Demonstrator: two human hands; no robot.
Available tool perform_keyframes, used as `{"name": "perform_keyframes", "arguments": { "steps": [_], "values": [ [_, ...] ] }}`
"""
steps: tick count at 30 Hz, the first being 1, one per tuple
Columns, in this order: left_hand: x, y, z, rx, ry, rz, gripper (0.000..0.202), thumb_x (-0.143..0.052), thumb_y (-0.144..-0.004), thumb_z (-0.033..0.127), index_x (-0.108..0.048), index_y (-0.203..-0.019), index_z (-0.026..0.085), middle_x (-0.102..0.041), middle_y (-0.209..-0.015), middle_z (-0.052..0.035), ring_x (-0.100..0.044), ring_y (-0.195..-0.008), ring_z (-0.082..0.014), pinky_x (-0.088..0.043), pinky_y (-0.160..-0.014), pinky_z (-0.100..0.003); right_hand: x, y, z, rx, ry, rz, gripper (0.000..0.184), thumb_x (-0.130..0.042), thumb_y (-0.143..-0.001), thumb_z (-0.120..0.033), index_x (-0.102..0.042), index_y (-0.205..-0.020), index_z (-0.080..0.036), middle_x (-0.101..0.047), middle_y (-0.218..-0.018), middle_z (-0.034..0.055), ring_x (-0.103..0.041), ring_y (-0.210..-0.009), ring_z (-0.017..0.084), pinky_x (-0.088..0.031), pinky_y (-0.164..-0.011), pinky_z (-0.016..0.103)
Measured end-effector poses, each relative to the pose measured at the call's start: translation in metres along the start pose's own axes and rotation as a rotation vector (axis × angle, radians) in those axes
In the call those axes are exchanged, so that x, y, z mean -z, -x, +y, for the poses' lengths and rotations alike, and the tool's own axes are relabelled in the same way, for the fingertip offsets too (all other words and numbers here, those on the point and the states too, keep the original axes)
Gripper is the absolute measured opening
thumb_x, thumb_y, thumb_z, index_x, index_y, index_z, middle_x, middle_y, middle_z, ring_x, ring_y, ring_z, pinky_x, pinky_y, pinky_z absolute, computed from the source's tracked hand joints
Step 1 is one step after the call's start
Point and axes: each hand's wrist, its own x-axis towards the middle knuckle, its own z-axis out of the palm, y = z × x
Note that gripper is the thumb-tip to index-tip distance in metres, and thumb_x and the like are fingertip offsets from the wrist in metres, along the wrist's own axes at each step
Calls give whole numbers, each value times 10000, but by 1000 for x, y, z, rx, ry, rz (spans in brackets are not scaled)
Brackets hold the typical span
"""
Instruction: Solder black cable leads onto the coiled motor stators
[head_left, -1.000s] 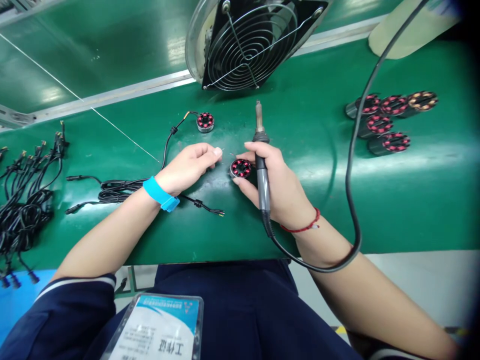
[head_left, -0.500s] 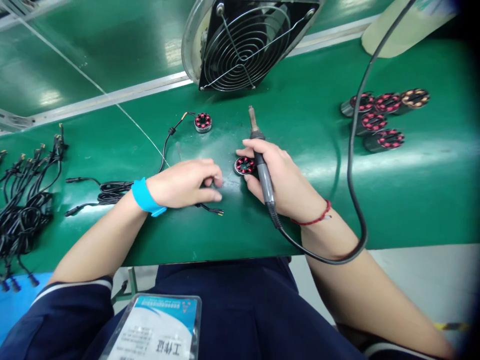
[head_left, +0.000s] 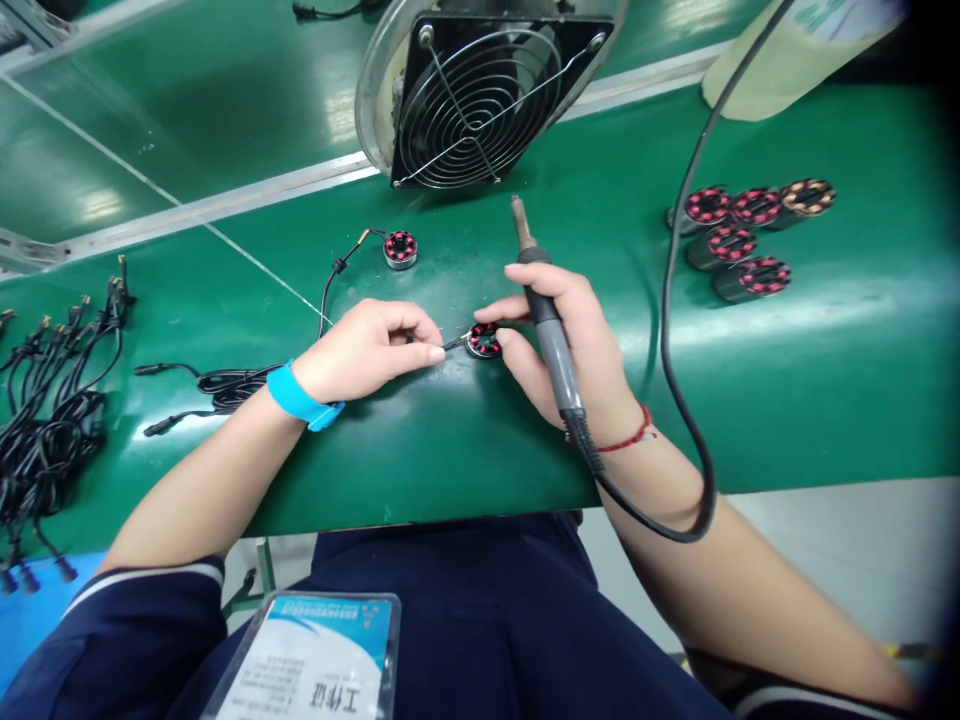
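My left hand (head_left: 382, 345) pinches a thin black cable (head_left: 455, 343) near its stripped end, whose fine wires reach the rim of a small motor stator (head_left: 484, 341) with red windings. My right hand (head_left: 574, 340) carries a grey-handled soldering iron (head_left: 553, 345) across the palm, its tip pointing up toward the fan. Thumb and fingers of that same hand are at the right side of the stator, which lies on the green bench. Farther back, another stator (head_left: 400, 249) has a black cable joined to it.
A black fan (head_left: 470, 125) with a wire guard stands at the back. Several wound stators (head_left: 752, 279) are grouped at the right. Bundled black cables (head_left: 56, 440) lie at the far left. The iron's cord (head_left: 667, 330) loops over my right forearm; a pale container (head_left: 750, 75) stands behind.
My left hand has picked up the cable end and brought it against the stator. My right fingers have shifted on the stator, and the soldering iron has moved slightly right.
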Motion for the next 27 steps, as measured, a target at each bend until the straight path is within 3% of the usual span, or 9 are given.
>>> {"name": "perform_keyframes", "arguments": {
  "steps": [5,13,18,27],
  "values": [
    [-4,1,5,52,212,4,209,-696,-752,320,-662,-746,114,-614,-684,4,-499,-618,-74,-414,-619,-211,-12,3,-7,-54,-302,60,479,-644,-867,-285,-443,-1301,-322,-680,-877,-27,-688,-768,149,-605,-710,320],
    [-9,1,6,36,240,-17,218,-666,-777,340,-638,-762,124,-603,-689,3,-490,-612,-75,-418,-605,-201,-14,3,-9,-95,-433,46,477,-689,-864,-320,-456,-1279,-347,-673,-866,-41,-691,-744,137,-620,-681,303],
    [-16,3,8,-44,66,80,338,-453,-936,389,-614,-757,151,-573,-665,6,-466,-600,-81,-402,-616,-206,-14,3,-7,-162,-509,25,489,-702,-864,-349,-439,-1274,-372,-679,-867,-55,-712,-711,137,-623,-634,294],
    [-23,4,11,-93,-137,143,338,-450,-945,340,-606,-712,152,-644,-724,-9,-544,-675,-107,-408,-654,-231,-15,5,-13,-188,-514,38,524,-745,-828,-312,-440,-1253,-343,-663,-862,-37,-699,-749,145,-624,-710,314]
  ]
}}
